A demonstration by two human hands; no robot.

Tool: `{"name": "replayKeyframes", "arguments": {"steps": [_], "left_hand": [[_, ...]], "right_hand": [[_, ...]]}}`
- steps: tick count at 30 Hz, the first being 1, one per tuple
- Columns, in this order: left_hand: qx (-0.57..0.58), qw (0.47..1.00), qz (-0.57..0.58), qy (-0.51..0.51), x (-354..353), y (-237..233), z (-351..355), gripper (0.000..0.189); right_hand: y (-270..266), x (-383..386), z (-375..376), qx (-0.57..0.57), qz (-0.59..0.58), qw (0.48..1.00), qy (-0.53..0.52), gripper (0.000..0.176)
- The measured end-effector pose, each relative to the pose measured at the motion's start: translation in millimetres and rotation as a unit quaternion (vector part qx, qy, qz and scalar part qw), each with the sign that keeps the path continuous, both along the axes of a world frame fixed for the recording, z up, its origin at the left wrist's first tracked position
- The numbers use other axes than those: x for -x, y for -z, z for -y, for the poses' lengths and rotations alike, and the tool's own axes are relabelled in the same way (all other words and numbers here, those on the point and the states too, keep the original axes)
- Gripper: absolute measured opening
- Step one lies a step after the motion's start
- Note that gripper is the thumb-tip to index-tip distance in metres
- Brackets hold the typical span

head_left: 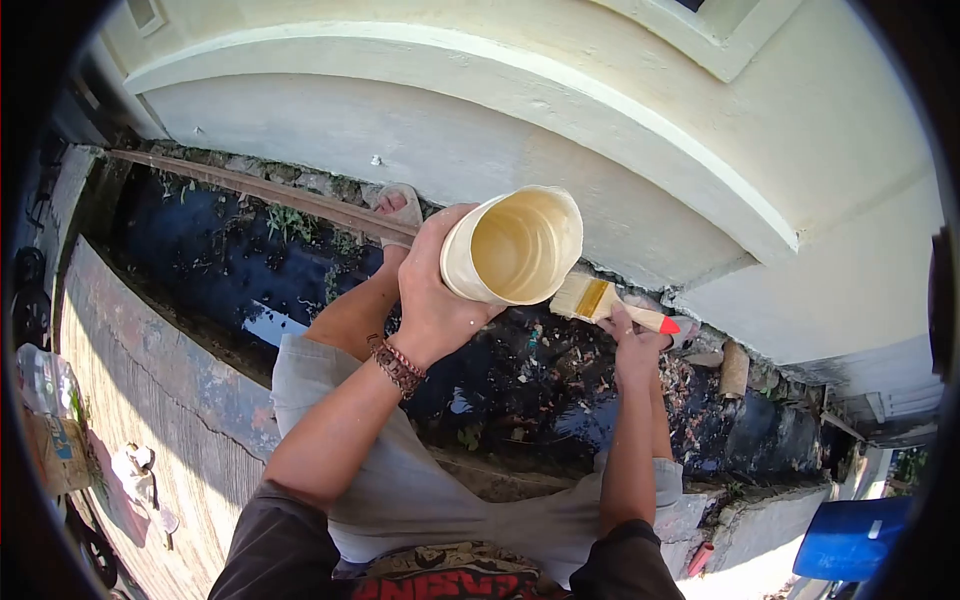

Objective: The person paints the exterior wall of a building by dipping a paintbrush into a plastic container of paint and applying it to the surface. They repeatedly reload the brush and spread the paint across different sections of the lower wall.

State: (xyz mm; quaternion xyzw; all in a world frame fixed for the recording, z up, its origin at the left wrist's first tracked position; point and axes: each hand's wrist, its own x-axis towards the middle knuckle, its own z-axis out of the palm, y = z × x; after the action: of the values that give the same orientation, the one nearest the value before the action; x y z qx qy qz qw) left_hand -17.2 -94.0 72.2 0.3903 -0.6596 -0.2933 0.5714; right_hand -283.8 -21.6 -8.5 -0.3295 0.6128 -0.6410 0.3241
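My left hand (440, 290) is wrapped round a cream plastic cup (463, 258), tilted so that its inside shows, with a pale yellowish coating in it. To the right, my right hand (636, 345) grips a paintbrush (585, 297) by its wooden, red-tipped handle. The bristles are pale with paint and point left, close to the cup's lower right side. Behind both hands rises a cream and white wall (640, 190) with a raised curved band.
Below me runs a ditch of dark water (230, 250) with litter in it. A long bar (260, 190) lies along its far side. My feet straddle the ditch. A blue container (850, 538) stands at the lower right, a plastic jug (55, 450) at the left.
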Motion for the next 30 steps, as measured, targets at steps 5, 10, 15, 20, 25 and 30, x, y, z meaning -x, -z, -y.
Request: {"name": "replayKeyframes", "arguments": {"steps": [5, 10, 15, 20, 25, 30], "left_hand": [[0.041, 0.999, -0.011, 0.004, 5.7, 2.6, -6.8, 0.077], [0.102, 0.994, -0.023, 0.019, 7.7, -15.0, -15.0, 0.075], [0.15, 0.989, 0.008, 0.002, -2.1, -25.7, -21.1, 0.074], [0.156, 0.987, 0.034, 0.003, -6.2, -16.2, -16.1, 0.073], [0.181, 0.983, 0.026, 0.004, 7.7, -6.3, -9.1, 0.071], [0.17, 0.985, 0.009, -0.02, 21.1, 4.8, -11.4, 0.076]], "right_hand": [[-112.1, 1.4, -62.0, 0.149, 0.08, 0.985, -0.026, 0.03], [-211.3, -67.1, -81.0, 0.208, 0.09, 0.973, -0.048, 0.037], [-231.4, -103.9, -62.4, 0.146, -0.037, 0.988, -0.044, 0.032], [-226.4, -116.8, -49.1, 0.114, -0.083, 0.99, -0.02, 0.024], [-220.8, -120.5, -37.4, 0.11, -0.159, 0.98, -0.046, 0.03], [-207.3, -112.5, -22.5, 0.116, -0.245, 0.953, -0.133, 0.032]]}}
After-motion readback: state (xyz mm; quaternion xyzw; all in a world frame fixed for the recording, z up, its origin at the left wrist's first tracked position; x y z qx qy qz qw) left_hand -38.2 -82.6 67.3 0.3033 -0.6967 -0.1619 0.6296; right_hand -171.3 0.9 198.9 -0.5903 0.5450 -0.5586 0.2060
